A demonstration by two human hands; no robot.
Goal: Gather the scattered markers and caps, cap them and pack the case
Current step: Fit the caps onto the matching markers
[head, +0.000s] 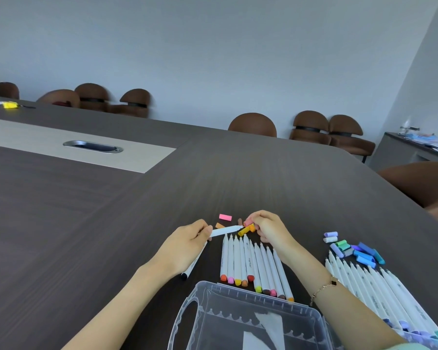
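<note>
My left hand [187, 242] grips a white marker [225, 230] whose bare tip points right; a second marker with a dark end [194, 263] lies under that hand. My right hand [268, 229] pinches a pinkish cap [248, 220] just right of the tip, with yellow and orange caps [247, 229] under its fingers. A pink cap [225, 217] and an orange-brown cap [219, 225] lie loose behind. A row of white markers with warm-coloured ends [253, 263] lies below the hands. The clear plastic case [187, 309] stands open at the bottom edge.
At the right lie several white markers with blue and purple ends [379, 291] and a heap of blue, green and lilac caps [352, 248]. The dark table [86, 223] has a metal cable slot [92, 147]. Brown chairs [253, 123] line the far side.
</note>
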